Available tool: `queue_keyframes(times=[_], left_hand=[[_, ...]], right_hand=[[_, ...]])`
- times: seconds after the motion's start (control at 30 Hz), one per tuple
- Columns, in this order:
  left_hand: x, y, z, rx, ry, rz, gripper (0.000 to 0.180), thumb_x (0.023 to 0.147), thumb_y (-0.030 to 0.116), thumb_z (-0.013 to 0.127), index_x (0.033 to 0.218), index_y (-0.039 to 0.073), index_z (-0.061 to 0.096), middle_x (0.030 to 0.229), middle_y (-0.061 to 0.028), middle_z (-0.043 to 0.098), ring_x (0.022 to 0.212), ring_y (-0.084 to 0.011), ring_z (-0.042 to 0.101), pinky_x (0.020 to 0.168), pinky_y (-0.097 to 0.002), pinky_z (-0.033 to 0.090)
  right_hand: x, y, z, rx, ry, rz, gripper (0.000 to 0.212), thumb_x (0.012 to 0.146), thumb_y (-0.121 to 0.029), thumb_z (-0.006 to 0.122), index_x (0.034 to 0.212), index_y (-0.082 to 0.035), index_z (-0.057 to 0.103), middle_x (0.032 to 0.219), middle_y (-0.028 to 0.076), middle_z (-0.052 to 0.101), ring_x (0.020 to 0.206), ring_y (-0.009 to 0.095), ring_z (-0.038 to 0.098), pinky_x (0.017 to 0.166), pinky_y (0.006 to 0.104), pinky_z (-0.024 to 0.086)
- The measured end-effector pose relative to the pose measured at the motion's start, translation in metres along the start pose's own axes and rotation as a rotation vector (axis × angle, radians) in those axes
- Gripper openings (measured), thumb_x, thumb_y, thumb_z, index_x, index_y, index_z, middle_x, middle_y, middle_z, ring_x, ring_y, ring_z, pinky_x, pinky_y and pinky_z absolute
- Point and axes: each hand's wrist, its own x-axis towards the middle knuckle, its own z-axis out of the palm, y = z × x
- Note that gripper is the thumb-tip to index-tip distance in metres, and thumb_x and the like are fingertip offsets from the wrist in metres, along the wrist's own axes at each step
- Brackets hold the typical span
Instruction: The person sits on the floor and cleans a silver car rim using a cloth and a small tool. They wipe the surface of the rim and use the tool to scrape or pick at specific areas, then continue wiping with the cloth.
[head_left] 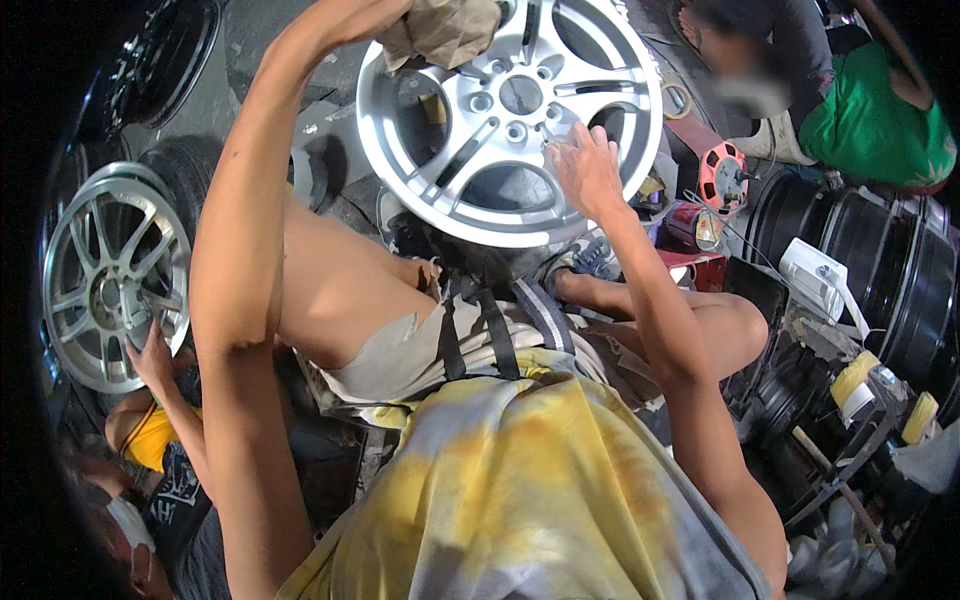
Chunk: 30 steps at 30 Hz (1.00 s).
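A silver alloy wheel rim with split spokes lies face up in front of me. My left hand is at its far left edge, holding a crumpled brown sheet against it. Whether the sheet is paper or cloth I cannot tell; it and the picture's top edge hide most of those fingers. On a right-hand spoke, near the hub, rests my right hand with its fingers stretched out.
At left another person's hand touches a second silver rim. A person in green sits far right. A red cord reel, tape roll, tin can and dark rims crowd the right side.
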Motion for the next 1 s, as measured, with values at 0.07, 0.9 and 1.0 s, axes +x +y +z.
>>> queue_keyframes(times=[0.07,0.9,1.0], left_hand=[[0.003,-0.006,0.007,-0.037,-0.009,0.026,0.045,0.097,0.031,0.047,0.121,-0.003,0.064,0.107,-0.0230,0.072,0.098,-0.0323,0.070,0.087,-0.0428,0.053],[-0.001,-0.008,-0.001,-0.053,-0.177,-0.083,0.057,0.097,0.041,0.046,0.125,-0.006,0.061,0.116,-0.0172,0.071,0.105,-0.0264,0.066,0.094,-0.0393,0.051],[0.002,-0.004,0.003,-0.053,-0.167,0.025,0.058,0.097,0.041,0.045,0.127,-0.006,0.060,0.117,-0.0183,0.071,0.103,-0.0277,0.067,0.093,-0.0390,0.051]], right_hand=[[-0.006,0.002,-0.004,-0.010,0.006,0.035,0.026,0.097,-0.026,0.061,0.109,-0.010,0.078,0.116,0.013,0.054,0.107,0.031,0.050,0.088,0.0470,0.041],[0.055,-0.021,-0.023,0.244,-0.381,0.296,0.021,0.085,-0.006,0.062,0.097,0.000,0.077,0.102,0.024,0.075,0.101,0.037,0.073,0.089,0.0445,0.058],[0.057,-0.021,-0.021,0.255,-0.349,0.304,0.021,0.084,-0.006,0.062,0.097,0.001,0.077,0.103,0.023,0.075,0.102,0.037,0.073,0.090,0.0446,0.058]])
